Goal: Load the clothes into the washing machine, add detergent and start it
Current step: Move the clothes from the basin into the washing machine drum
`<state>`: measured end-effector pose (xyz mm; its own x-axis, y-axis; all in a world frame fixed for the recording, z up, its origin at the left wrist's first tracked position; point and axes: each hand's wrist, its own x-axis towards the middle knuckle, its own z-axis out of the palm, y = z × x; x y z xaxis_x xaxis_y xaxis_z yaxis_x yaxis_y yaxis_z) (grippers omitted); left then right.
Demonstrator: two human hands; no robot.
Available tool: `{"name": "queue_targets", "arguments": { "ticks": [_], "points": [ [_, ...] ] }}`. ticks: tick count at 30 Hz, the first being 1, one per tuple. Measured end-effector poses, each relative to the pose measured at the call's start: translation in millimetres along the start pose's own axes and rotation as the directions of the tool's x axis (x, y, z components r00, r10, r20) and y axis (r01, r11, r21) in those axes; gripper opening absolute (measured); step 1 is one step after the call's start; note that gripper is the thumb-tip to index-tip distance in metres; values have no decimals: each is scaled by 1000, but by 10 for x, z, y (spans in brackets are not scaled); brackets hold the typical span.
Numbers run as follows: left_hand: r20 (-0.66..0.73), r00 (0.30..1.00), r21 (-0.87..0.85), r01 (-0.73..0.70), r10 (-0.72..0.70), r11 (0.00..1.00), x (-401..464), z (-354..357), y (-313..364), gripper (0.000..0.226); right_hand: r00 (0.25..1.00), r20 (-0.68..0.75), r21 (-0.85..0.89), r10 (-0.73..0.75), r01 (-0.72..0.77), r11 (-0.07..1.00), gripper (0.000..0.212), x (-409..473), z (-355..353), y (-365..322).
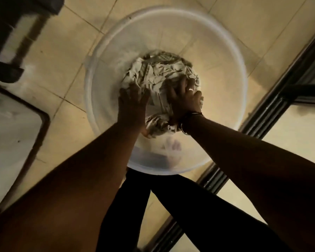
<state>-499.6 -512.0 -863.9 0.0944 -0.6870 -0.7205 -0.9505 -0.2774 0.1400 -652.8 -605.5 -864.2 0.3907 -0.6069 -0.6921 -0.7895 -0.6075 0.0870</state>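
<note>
Clothes [158, 77] bunched in bucket [102, 51] on tiled floor [62, 57]. Left hand [133, 106] and right hand [185, 100] both down in bucket, fingers curled into fabric. White appliance [9, 128] near left; dark door frame [273, 106] right.

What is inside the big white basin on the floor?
The basin holds a crumpled pile of light patterned clothes. The left hand and right hand press on it. Whatever lies under the pile and hands is hidden.
</note>
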Motion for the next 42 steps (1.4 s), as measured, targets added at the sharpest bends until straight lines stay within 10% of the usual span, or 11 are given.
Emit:
{"name": "queue_targets", "arguments": {
  "ticks": [4,8,13,24,36,42],
  "points": [
    [-199,978,81,77,-60,994,191,47,121,109,987,-162,111,-4,22,994,48,177,-32,8],
    [-109,994,-104,13,-24,994,232,-44,140,105,984,-147,131,-103,123,984,33,111,-241,49],
    [-265,963,-108,-85,53,991,100,-219,-37,13,987,-40,207,-157,162,965,29,-91,-445,153],
    [-60,965,-293,-261,254,920,-801,-967,6,42,998,-11,433,56,-46,900,16,-1137,-906,207],
    [-224,924,-590,-381,310,712,-2474,-2309,56,12,989,-52,554,139,-87,828,22,-2811,-2381,300],
    [-307,933,-697,-356,190,622,-3705,-3075,219,15,928,-336,638,162,98,763,24,-3977,-3212,324]
  ]
}}
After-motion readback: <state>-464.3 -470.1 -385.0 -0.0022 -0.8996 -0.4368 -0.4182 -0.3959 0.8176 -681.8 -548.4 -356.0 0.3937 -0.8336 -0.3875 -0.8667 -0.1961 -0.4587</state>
